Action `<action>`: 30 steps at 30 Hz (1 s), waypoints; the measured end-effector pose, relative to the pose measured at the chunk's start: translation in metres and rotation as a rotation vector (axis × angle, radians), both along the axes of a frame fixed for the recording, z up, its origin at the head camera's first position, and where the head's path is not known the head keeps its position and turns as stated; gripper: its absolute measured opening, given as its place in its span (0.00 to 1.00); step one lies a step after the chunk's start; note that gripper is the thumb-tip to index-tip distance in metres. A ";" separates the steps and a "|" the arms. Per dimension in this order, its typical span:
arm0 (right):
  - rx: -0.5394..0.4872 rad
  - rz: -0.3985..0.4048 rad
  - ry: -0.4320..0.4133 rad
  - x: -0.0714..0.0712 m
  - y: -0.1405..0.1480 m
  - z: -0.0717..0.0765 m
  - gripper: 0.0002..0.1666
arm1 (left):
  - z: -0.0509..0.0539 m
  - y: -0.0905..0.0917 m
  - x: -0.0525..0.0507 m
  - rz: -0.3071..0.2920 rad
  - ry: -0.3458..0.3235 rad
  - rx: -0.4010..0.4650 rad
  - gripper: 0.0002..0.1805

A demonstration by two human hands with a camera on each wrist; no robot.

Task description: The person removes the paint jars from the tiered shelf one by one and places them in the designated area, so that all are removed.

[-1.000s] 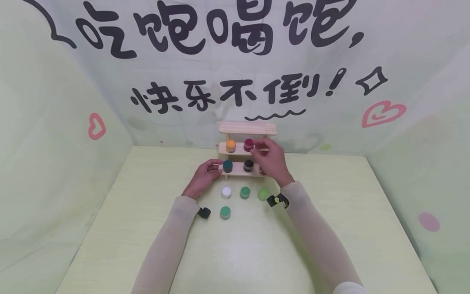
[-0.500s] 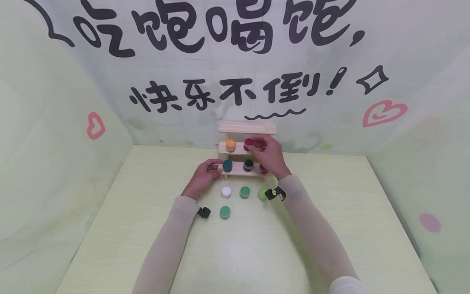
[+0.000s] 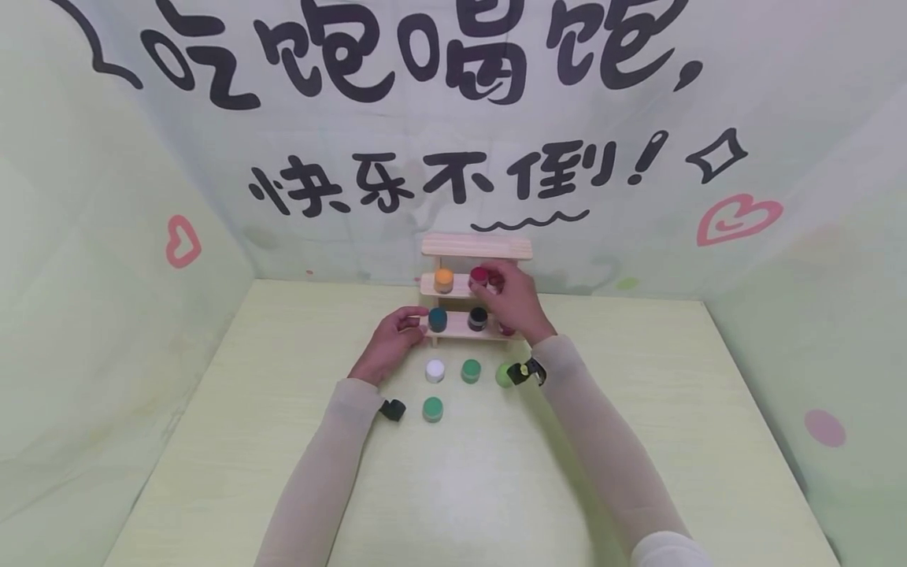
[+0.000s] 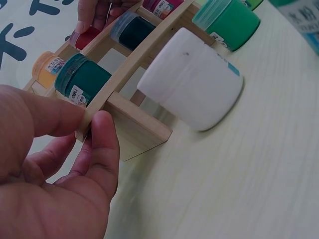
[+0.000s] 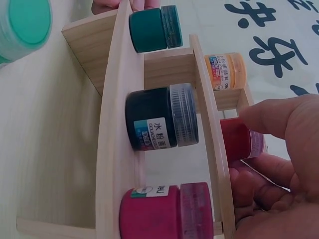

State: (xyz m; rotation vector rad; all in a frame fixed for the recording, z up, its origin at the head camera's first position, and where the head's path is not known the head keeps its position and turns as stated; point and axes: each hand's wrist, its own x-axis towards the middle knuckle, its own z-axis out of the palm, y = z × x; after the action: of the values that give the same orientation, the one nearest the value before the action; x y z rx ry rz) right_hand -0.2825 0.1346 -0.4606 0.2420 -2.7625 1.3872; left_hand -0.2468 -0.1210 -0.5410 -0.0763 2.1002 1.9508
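Observation:
A small three-tier wooden rack [image 3: 476,246] stands against the back wall. My left hand [image 3: 388,340] pinches the left end of its lowest shelf, thumb and fingers on either side of the wood [image 4: 94,112]. With thumb and fingers, my right hand [image 3: 520,299] holds a red paint jar [image 5: 234,139] on the middle shelf. Left of that jar sits an orange-yellow paint jar [image 3: 444,280]. The lowest shelf bears a dark teal jar [image 3: 437,319], a black-looking jar [image 3: 478,318] and a magenta jar [image 5: 154,211], which the right hand partly covers in the head view.
On the table before the rack stand a white jar [image 3: 435,371], a green jar [image 3: 471,371] and a light green jar [image 3: 504,375], partly behind the right wrist's camera. Nearer me is another green jar [image 3: 432,409]. Printed cloth walls [image 3: 340,236] enclose the table's back and sides.
My right hand has shifted slightly left, its thumb and fingers coming closer around the red jar. The left hand stays at the shelf end, and the jars keep their places.

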 end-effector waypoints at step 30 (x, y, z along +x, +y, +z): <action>-0.053 0.008 -0.040 0.035 0.010 0.006 0.24 | 0.002 0.002 0.001 0.002 -0.007 0.018 0.21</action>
State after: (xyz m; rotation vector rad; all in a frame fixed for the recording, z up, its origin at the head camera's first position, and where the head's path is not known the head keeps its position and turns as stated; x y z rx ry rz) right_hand -0.2472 0.1450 -0.4544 0.2255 -2.7545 1.4804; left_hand -0.2456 -0.1194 -0.5386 -0.0818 2.0786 1.9675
